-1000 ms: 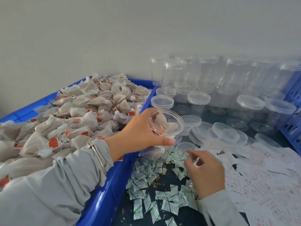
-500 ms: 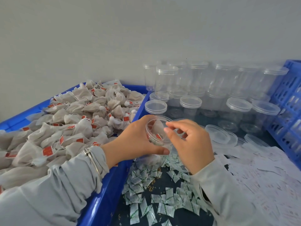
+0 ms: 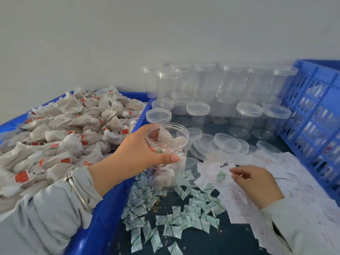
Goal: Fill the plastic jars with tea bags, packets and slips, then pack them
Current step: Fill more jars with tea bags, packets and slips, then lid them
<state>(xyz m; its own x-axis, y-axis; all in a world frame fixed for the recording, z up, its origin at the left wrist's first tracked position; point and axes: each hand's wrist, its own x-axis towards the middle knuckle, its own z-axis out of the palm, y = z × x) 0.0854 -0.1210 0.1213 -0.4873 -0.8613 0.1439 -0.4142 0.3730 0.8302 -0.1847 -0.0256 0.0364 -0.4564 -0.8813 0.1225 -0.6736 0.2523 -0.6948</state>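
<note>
My left hand (image 3: 139, 151) grips an open clear plastic jar (image 3: 168, 157) near its rim; the jar holds several tea bags and a green-printed packet. A heap of tea bags (image 3: 60, 133) with red tags fills the blue tub (image 3: 103, 223) on the left. Small green-and-white packets (image 3: 176, 216) lie scattered on the dark table below the jar. My right hand (image 3: 255, 184) rests on the pile of white paper slips (image 3: 257, 170) to the right, its fingertips pinching at a slip's edge.
Empty lidded jars (image 3: 220, 92) stand stacked at the back against the wall. Loose clear lids (image 3: 226, 144) lie behind the held jar. A blue slatted crate (image 3: 312, 126) stands at the right edge.
My right hand left the jar's mouth, where it had dropped a packet, and moved down right onto the paper slips. The left hand keeps holding the jar.
</note>
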